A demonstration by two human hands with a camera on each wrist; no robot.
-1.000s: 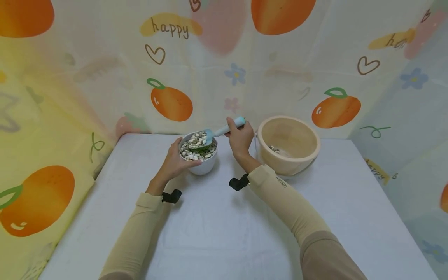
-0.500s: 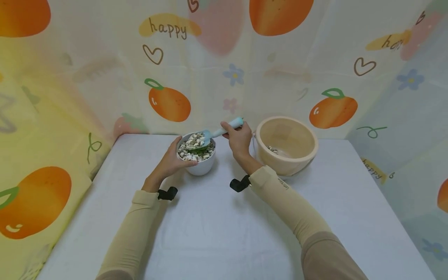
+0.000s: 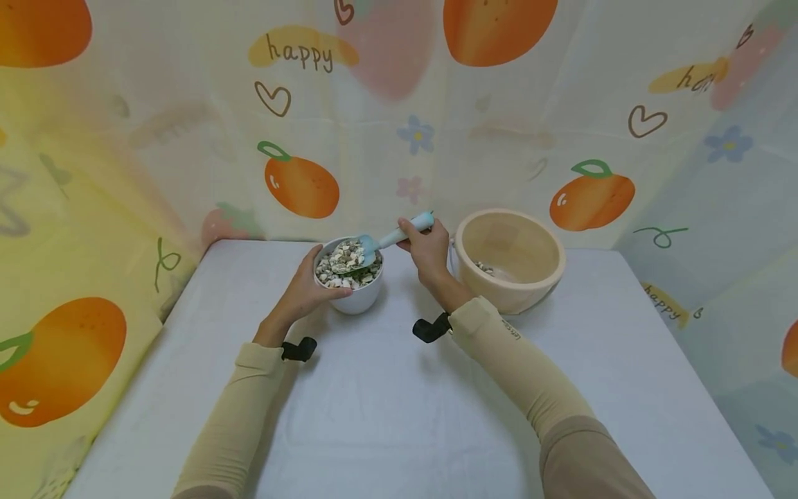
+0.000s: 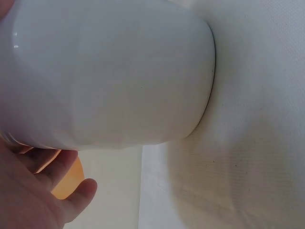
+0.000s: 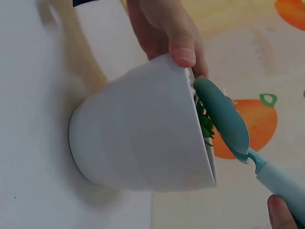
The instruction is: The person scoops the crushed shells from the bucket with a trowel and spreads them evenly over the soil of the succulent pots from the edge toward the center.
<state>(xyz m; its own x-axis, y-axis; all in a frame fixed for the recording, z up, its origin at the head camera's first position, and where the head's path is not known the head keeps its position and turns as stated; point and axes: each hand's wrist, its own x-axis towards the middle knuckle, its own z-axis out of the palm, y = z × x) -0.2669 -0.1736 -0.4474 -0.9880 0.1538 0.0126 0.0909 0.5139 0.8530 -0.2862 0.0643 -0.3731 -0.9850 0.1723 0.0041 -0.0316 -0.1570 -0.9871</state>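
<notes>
A white flowerpot (image 3: 357, 302) stands on the table, filled near the rim with pale pebbles and holding a green plant (image 5: 205, 125). My left hand (image 3: 305, 287) grips the pot at its left side, thumb at the near rim and fingers curving round behind. In my right hand (image 3: 428, 251) is the handle of a light blue trowel (image 3: 389, 238), pinched between thumb and fingers. The trowel's blade (image 5: 224, 113) lies low over the pot's mouth with a heap of pebbles (image 3: 348, 256) on it. In the right wrist view the blade's tip is right at the rim beside my left thumb.
To the right stands a large beige bucket (image 3: 542, 281) with a few pebbles (image 3: 485, 268) at its bottom. A patterned cloth (image 3: 386, 159) hangs behind the white-covered table (image 3: 399, 416) and along both sides.
Pot and left hand shift slightly left in the head view, along with the background. The trowel stays over the pot, its blade tilting a little.
</notes>
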